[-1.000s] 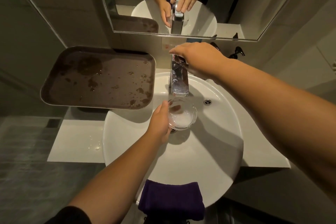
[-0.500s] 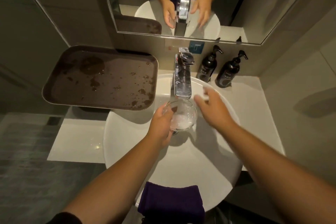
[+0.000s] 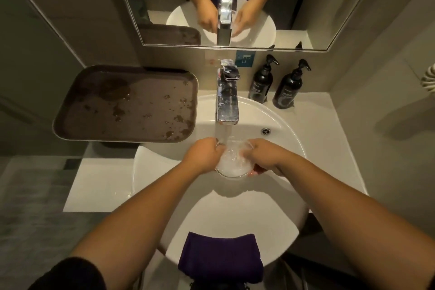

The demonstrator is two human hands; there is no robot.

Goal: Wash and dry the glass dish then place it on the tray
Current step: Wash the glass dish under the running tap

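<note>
A small clear glass dish is held over the white round sink, under water running from the chrome faucet. My left hand grips the dish's left rim. My right hand holds its right rim, fingers partly under it. The dish is full of frothy water. A brown tray with wet spots sits to the left of the sink, apart from both hands. A folded purple cloth lies on the sink's near rim.
Two black pump bottles stand behind the sink on the right. A mirror hangs above the faucet. The white counter ends at the left, with grey floor below. An overflow hole is in the basin.
My right hand left the faucet handle, came down and took hold of the dish's right side. Water now runs from the faucet into the dish.
</note>
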